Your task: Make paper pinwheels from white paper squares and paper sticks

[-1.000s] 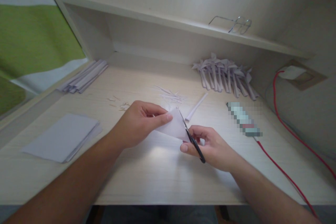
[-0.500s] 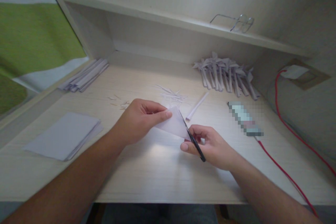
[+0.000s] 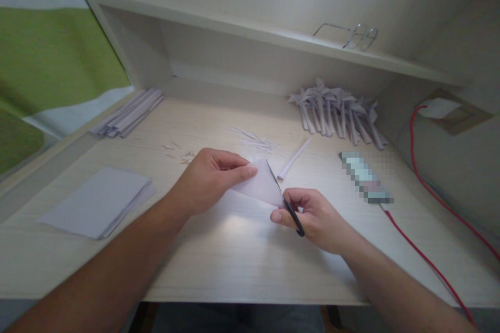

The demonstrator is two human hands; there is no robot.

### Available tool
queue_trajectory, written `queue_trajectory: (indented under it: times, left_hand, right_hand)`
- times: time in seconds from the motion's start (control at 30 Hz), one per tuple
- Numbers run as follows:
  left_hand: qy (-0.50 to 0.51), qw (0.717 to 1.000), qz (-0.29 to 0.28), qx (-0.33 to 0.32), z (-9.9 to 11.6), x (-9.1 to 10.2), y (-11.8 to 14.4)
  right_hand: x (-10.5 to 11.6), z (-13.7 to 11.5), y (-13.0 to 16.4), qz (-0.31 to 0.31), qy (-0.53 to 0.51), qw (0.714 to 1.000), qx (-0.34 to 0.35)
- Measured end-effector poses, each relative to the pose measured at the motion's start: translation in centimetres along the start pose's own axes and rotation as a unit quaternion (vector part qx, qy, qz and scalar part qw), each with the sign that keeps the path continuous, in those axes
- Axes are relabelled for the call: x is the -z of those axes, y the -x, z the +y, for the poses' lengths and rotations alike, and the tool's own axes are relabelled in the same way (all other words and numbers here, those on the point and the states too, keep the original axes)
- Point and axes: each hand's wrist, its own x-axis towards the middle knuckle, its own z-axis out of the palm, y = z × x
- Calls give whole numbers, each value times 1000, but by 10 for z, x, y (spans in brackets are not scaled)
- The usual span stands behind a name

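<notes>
Between the thumb and fingers of my left hand point(image 3: 216, 177) is a folded piece of white paper point(image 3: 260, 182), held just above the desk. My right hand point(image 3: 312, 218) grips black-handled scissors point(image 3: 290, 208), with fingers around the handles. The scissor blades lie along the right edge of the paper, pointing away from me. Past the paper lie thin white paper strips point(image 3: 255, 140) in a loose heap. A rolled paper stick point(image 3: 294, 158) rests to the right of them.
Paper pinwheels point(image 3: 332, 106) on sticks lie at the back right. A phone point(image 3: 363, 177) with a red cable point(image 3: 422, 265) is on the right. At left are a paper stack point(image 3: 97, 200) and a bundle of paper sticks point(image 3: 130, 114). Glasses point(image 3: 359, 36) sit on the shelf point(image 3: 234, 26).
The scissor handles have drawn slightly closer together, and my right hand has shifted a little. My left hand keeps the paper in nearly the same place.
</notes>
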Motion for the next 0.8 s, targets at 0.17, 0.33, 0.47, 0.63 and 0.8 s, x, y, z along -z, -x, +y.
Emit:
queue_trajectory:
  times: [0.17, 0.33, 0.47, 0.63, 0.8]
  left_hand:
    - [9, 1000, 0, 9, 1, 0, 0]
    - [-2, 1000, -3, 5, 0, 0, 0]
    - [-17, 1000, -15, 6, 0, -2, -1]
    - [-26, 999, -31, 6, -1, -4, -1]
    - [-17, 1000, -11, 12, -3, -3, -5]
  right_hand:
    - [0, 1, -1, 8, 4, 1000, -6]
    - [-2, 2, -2, 12, 12, 1000, -6]
    - [-3, 2, -3, 4, -11, 1000, -14]
    - [-7, 6, -6, 5, -20, 1000, -7]
    - [3, 8, -13, 54, 23, 998, 14]
